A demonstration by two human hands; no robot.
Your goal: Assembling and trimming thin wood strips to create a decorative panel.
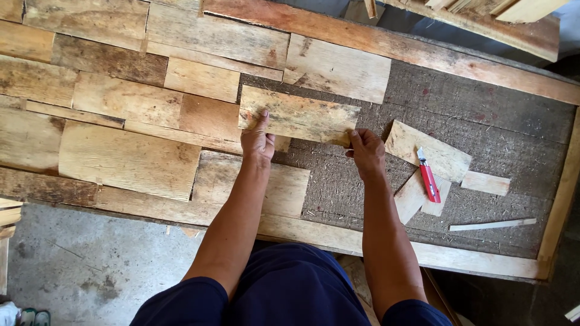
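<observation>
A flat, weathered wood piece point(299, 115) lies on a long framed panel point(423, 60). My left hand point(257, 142) grips its near left edge. My right hand point(366, 152) pinches its near right corner. The piece sits at the edge of the fitted wood pieces point(121, 96) that cover the panel's left half. To its right the rough brown backing point(483, 121) is bare.
A red utility knife point(428, 178) rests on loose wood offcuts point(430, 154) right of my right hand. A thin sliver of wood point(492, 225) lies near the panel's front rail. More timber point(513, 18) is stacked beyond the far edge. Grey concrete floor point(90, 259) shows below left.
</observation>
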